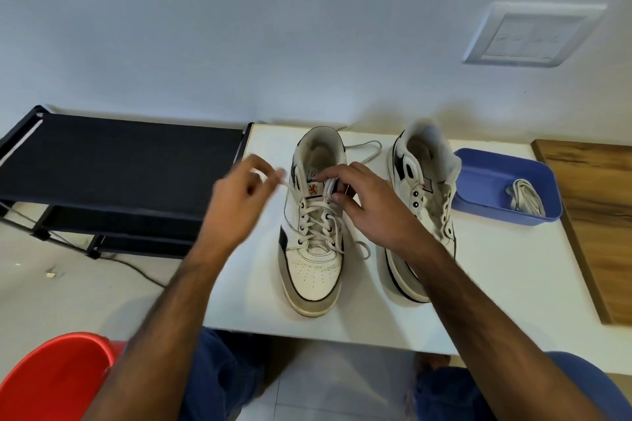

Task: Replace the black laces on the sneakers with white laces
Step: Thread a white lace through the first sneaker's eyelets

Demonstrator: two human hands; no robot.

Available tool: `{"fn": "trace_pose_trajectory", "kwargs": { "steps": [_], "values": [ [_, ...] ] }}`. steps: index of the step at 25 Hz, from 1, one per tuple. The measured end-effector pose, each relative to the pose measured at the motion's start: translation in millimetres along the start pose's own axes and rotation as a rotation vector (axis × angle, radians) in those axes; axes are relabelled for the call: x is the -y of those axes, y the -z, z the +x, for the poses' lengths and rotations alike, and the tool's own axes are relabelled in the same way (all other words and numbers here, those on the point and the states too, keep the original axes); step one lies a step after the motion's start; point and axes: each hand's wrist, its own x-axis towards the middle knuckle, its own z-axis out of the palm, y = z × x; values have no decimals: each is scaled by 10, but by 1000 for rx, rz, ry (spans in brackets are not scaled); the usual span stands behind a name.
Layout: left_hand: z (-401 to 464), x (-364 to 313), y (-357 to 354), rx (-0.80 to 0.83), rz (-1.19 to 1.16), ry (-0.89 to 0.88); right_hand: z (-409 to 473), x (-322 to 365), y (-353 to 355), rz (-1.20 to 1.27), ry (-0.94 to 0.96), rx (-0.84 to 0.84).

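On a white table [260,287] against a pale wall [273,27], a white lace [316,219] is pinched by the left hand [236,205]; the laced sneaker [313,270] is gripped by the right hand [369,205]; a blue tray [485,174] is set beside the unlaced sneaker [420,202].

Between the left sneaker [313,225] and the unlaced right sneaker [419,215] a narrow strip of white table [260,301] lies open, while the blue tray [506,188] blocks the far right side.

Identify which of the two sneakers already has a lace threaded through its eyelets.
The left sneaker, between both hands, carries a white lace; the right sneaker beside the blue tray shows empty eyelets.
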Motion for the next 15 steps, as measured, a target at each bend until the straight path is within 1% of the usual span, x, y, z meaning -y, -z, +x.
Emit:
{"fn": "trace_pose_trajectory", "kwargs": {
  "steps": [1, 2, 3, 5, 8, 9, 10, 11, 12, 15],
  "values": [
    [-17, 26, -81, 155, 214, -43, -4, -1, -2, 1, 2, 0],
    [-31, 41, -139, 277, 314, -56, -9, 1, -6, -1, 5, -1],
    [-38, 43, -174, 349, 328, -51, -11, 2, -10, -5, 6, -3],
    [-29, 41, -215, 382, 286, -52, -21, 1, -19, -8, 10, -8],
    [-14, 73, -225, 307, 308, -138, -34, 20, -45, -36, 31, -16],
    [-21, 73, -220, 277, 257, -153, -32, 19, -47, -50, 42, -16],
    [-15, 81, -210, 250, 139, -147, -28, 16, -46, -63, 49, -11],
    [-4, 71, -182, 213, -45, -138, -23, 12, -43, -71, 53, -2],
    [17, 52, -134, 157, -282, -144, -13, 6, -41, -75, 57, 8],
    [51, 6, 83, -23, -1154, -187, 3, -16, -39, -61, 79, 15]
  ]
}}
